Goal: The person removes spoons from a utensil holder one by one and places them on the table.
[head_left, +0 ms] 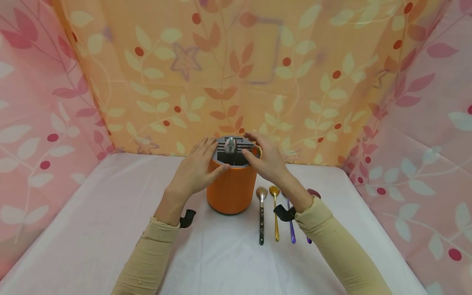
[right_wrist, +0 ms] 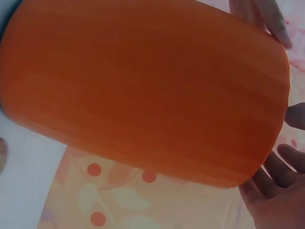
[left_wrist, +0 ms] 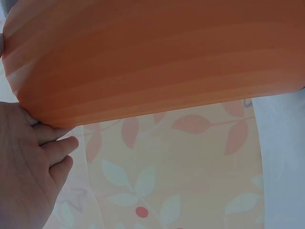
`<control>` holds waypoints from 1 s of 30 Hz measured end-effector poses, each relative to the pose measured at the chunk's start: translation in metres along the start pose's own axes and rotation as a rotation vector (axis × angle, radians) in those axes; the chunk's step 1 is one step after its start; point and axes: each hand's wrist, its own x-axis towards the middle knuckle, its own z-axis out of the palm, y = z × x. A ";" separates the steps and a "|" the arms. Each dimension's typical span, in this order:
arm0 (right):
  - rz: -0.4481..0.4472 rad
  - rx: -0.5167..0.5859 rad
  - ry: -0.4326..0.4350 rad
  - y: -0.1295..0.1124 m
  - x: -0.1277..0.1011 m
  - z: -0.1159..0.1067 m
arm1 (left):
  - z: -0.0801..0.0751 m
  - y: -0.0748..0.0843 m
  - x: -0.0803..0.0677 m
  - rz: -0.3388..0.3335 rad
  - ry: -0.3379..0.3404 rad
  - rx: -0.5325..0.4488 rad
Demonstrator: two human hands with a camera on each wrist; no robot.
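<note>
An orange utensil holder [head_left: 231, 188] with a grey slotted top [head_left: 239, 144] stands upright on the table. A shiny metal spoon [head_left: 230, 145] sticks up from it, bowl upward; its lower part is hidden inside. My left hand [head_left: 197, 168] holds the holder's upper left side, thumb across the front near the rim. On the opposite side my right hand [head_left: 268, 159] grips the rim, its thumb over the top and its fingers around the far side. In both wrist views the orange wall [left_wrist: 157, 57] fills much of the picture, with fingers [right_wrist: 281, 169] touching its rim end.
Right of the holder lie several spoons in a row: one with a dark speckled handle [head_left: 261, 217], a gold spoon [head_left: 276, 213], a purple-handled spoon [head_left: 292, 231], and another reddish one [head_left: 313, 192] partly behind my right forearm. Patterned cloth [head_left: 236, 82] hangs behind the white table [head_left: 121, 196].
</note>
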 end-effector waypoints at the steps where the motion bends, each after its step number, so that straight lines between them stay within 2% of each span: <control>1: 0.004 -0.013 -0.015 -0.001 0.002 0.001 | 0.000 0.000 0.000 -0.001 -0.002 -0.001; 12: 0.024 -0.097 -0.080 -0.011 0.018 0.014 | 0.002 -0.001 0.000 0.004 0.003 0.000; 20: 0.082 -0.035 -0.107 -0.012 0.020 0.022 | 0.003 -0.001 0.000 0.009 0.015 0.010; 30: 0.050 -0.033 -0.084 -0.016 0.020 0.024 | 0.002 -0.001 0.000 0.001 0.003 0.001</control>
